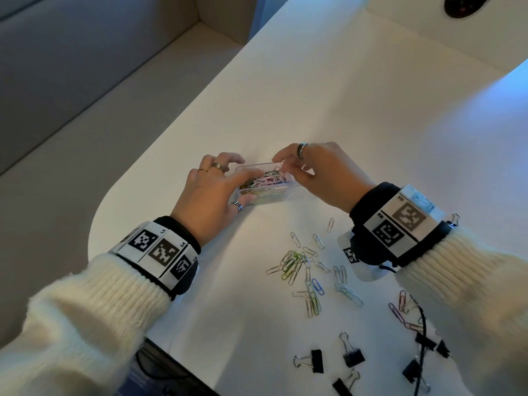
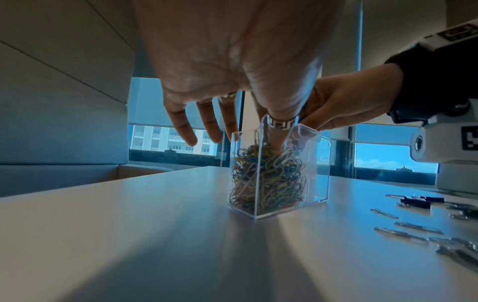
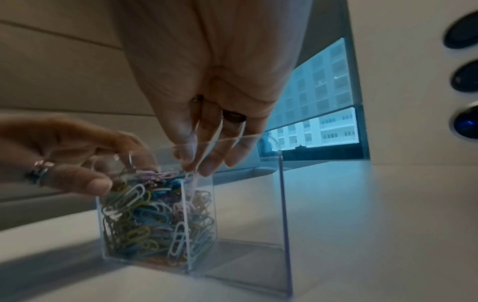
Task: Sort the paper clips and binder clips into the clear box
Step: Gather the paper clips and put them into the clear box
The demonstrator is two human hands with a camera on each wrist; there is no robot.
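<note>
The clear box [image 1: 271,200] stands on the white table between my hands. In the right wrist view the clear box [image 3: 248,204] has two compartments: the left one is heaped with coloured paper clips [image 3: 145,220], the right one holds nothing. My left hand [image 1: 243,187] holds the filled end, thumb [image 2: 278,130] at the near wall and forefinger on the heap. My right hand [image 3: 199,163] pinches a pink paper clip [image 3: 192,181] over the divider. Loose paper clips [image 1: 303,267] and black binder clips [image 1: 353,352] lie nearer me on the table.
The table's rounded left edge [image 1: 97,224] drops toward a grey bench [image 1: 57,110]. A black cable [image 1: 423,338] crosses the binder clips at the right. A round dark panel [image 1: 463,4] sits at the far end. A dark object [image 1: 160,367] lies below the front edge.
</note>
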